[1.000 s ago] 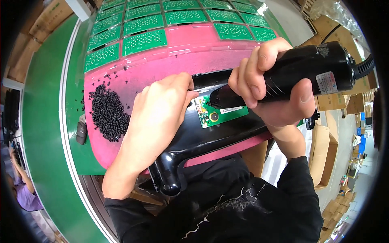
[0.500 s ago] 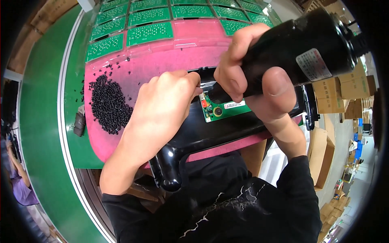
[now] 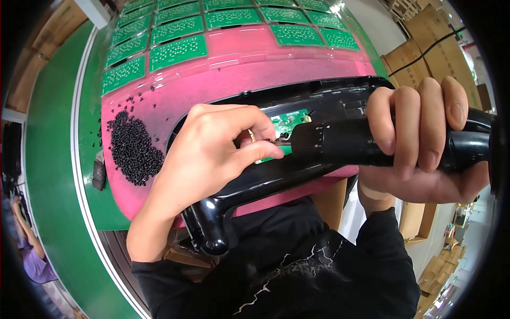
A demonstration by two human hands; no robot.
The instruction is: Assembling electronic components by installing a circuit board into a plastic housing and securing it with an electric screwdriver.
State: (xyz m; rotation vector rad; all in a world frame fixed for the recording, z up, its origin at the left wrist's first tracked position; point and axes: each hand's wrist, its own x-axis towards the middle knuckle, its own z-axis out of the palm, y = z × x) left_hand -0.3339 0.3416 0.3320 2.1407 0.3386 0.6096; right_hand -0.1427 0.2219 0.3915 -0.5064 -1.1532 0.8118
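My right hand (image 3: 419, 127) wraps its fingers round a black electric screwdriver (image 3: 332, 142), held nearly level with its bit pointing left. At the bit's tip, the thumb and forefinger of my left hand (image 3: 210, 143) are pinched together on a small black piece that looks like a screw, partly hidden by the fingers. Beneath them a green circuit board (image 3: 291, 121) lies in a long black plastic housing (image 3: 260, 181); hand and tool cover part of the board. The housing's rounded arm sticks out toward me at the lower left.
A heap of small black screws (image 3: 133, 151) lies left on the pink mat (image 3: 234, 77), several strewn around it. Green boards (image 3: 178, 52) in clear trays line the far side. A small dark object (image 3: 99, 174) sits at the mat's left edge. Cardboard boxes (image 3: 409, 61) stand at right.
The screwdriver has swung from steeply raised over the board to nearly level, its bit now at my left fingertips. My right hand has moved right and lower. My left fingers have turned toward the bit.
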